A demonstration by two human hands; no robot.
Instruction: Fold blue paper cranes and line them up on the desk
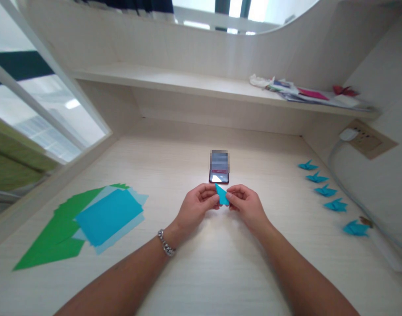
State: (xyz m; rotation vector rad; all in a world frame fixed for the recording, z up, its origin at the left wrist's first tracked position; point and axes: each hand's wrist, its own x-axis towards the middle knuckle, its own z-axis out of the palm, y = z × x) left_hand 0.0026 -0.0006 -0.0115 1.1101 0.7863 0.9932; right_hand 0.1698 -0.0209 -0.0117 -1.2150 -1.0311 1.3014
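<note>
A small piece of folded blue paper (222, 195) is held up between my two hands, over the middle of the desk. My left hand (199, 202) pinches its left edge between thumb and fingers. On the other side, my right hand (246, 202) grips the right edge the same way. The paper comes to a point at its top left; its lower part is partly covered by my fingertips. Just beyond my hands lies a phone (219, 176) with its screen lit and partly blurred out.
Blue paper sheets (110, 217) overlap green sheets (49, 245) at left. Several folded blue paper cranes (325, 190) line the right side, near a cable (349, 188) plugged into a wall socket (368, 139). A shelf (188, 83) above holds papers (306, 94).
</note>
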